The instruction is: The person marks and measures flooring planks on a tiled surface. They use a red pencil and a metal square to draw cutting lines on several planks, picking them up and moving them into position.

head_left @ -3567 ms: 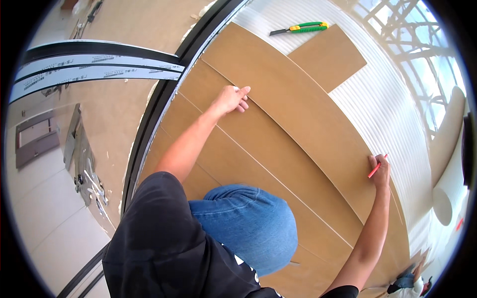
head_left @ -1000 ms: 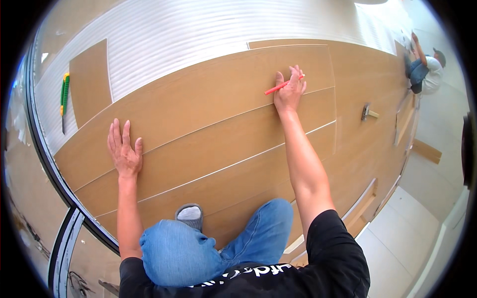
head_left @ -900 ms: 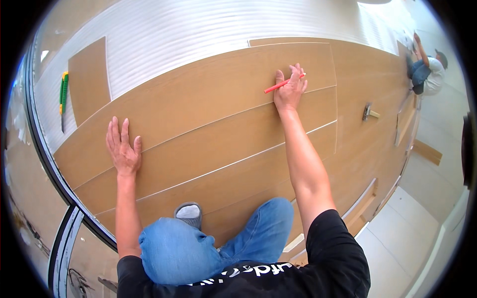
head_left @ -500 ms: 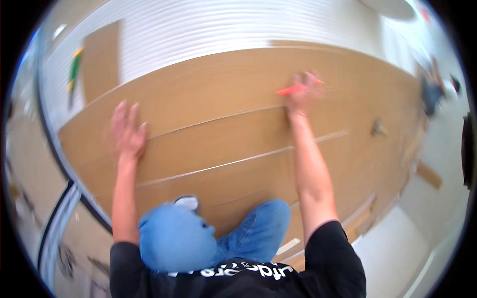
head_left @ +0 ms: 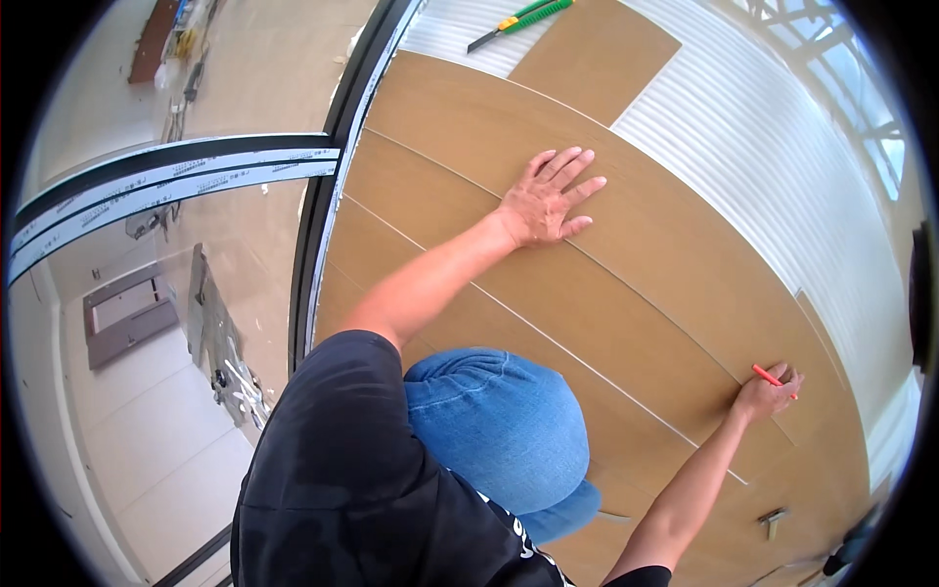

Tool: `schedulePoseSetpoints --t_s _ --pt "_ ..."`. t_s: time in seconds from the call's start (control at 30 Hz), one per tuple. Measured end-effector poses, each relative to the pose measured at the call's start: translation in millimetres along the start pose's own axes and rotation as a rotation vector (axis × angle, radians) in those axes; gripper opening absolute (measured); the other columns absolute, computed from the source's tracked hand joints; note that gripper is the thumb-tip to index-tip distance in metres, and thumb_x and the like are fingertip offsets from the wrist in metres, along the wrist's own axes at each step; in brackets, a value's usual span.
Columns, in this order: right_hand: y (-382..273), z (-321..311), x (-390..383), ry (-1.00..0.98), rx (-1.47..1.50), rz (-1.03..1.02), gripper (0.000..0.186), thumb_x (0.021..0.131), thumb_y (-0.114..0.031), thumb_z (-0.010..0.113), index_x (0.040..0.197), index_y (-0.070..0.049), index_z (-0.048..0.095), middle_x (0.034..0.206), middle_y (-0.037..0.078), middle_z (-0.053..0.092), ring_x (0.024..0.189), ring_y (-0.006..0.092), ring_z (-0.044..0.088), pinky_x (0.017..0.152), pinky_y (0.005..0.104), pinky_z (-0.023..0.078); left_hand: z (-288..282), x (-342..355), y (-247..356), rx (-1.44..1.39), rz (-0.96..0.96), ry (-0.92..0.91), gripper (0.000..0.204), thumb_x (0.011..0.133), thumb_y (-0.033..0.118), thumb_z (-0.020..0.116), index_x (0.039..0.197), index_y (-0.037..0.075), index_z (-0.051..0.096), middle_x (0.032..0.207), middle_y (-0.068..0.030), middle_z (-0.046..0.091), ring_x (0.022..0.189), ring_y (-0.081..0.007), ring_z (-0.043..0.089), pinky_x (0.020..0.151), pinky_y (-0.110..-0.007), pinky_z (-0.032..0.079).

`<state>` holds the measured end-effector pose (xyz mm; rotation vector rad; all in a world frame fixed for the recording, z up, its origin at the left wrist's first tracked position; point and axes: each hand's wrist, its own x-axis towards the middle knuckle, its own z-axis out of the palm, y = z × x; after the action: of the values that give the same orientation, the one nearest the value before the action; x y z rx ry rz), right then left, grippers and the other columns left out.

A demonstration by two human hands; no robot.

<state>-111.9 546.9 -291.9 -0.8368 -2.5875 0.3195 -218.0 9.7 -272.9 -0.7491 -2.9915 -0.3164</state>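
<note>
Brown wood-look floor planks point(head_left: 626, 342) lie side by side beneath both hands, with thin straight seams between them. My left hand point(head_left: 544, 201) rests flat on the planks near one seam, its fingers spread and nothing in it. Farther right, my right hand point(head_left: 768, 393) is closed around a slim red pencil or pen point(head_left: 773, 375) and sits low over the planks. I cannot tell whether the pencil's tip touches the surface. A green and yellow utility knife point(head_left: 518, 23), blade out, lies at the top beside a short cut plank point(head_left: 599, 61).
White ribbed underlay point(head_left: 729, 137) stretches beyond the planks' far edge. A black-framed glass partition point(head_left: 311, 225) borders them on the left, with tools and cables seen past it. A small hammer-like tool point(head_left: 773, 520) lies at lower right. My bent knee point(head_left: 499, 421) is close to the planks.
My view has swung left, bringing the partition into fuller sight. The left hand stays flat and the right hand still holds the red pencil; the picture is sharper.
</note>
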Motion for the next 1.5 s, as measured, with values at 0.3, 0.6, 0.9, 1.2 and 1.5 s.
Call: schedulePoseSetpoints --t_s 0.3,0.6,0.9,1.2,1.5 --pt "67 1 13 0.088 -0.308 -0.387 0.020 0.088 -0.014 0.065 0.106 -0.005 0.068 0.118 0.019 0.065 0.113 0.0389 0.060 0.094 0.0533 0.048 24 25 5 -0.006 0.145 0.067 0.066 0.100 0.047 0.060 0.158 0.019 0.051 0.170 -0.0135 0.036 0.158 -0.0338 0.029 0.124 -0.054 0.026" --pt "-12 -6 122 -0.542 0.891 0.095 0.032 0.105 -0.025 0.052 0.120 -0.006 0.074 0.104 0.009 0.073 0.090 0.0207 0.067 0.086 0.0336 0.055 9 26 13 0.023 0.143 -0.024 0.063 0.100 0.039 0.054 0.157 0.013 0.049 0.169 -0.0147 0.036 0.157 -0.0352 0.031 0.126 -0.053 0.024" --pt "-18 25 134 -0.610 0.650 -0.183 0.015 0.088 -0.018 0.069 0.099 -0.007 0.071 0.089 0.008 0.073 0.081 0.0207 0.067 0.077 0.0350 0.055 9 22 5 0.060 0.179 -0.022 0.063 0.103 0.041 0.048 0.158 0.010 0.046 0.169 -0.0169 0.035 0.157 -0.0369 0.031 0.126 -0.053 0.024" --pt "-15 21 136 -0.672 0.609 -0.213 0.016 0.087 -0.019 0.067 0.096 -0.008 0.072 0.085 0.007 0.074 0.077 0.0224 0.067 0.073 0.0361 0.055 12 23 9 0.071 0.186 -0.026 0.065 0.105 0.044 0.046 0.160 0.009 0.045 0.170 -0.0176 0.033 0.158 -0.0369 0.029 0.127 -0.052 0.022" --pt "-12 25 136 -0.662 0.604 -0.239 0.017 0.086 -0.019 0.067 0.097 -0.008 0.074 0.088 0.009 0.076 0.080 0.0247 0.070 0.075 0.0362 0.056 11 23 10 0.087 0.171 -0.045 0.067 0.106 0.046 0.044 0.160 0.008 0.044 0.170 -0.0182 0.033 0.158 -0.0370 0.029 0.127 -0.051 0.021"
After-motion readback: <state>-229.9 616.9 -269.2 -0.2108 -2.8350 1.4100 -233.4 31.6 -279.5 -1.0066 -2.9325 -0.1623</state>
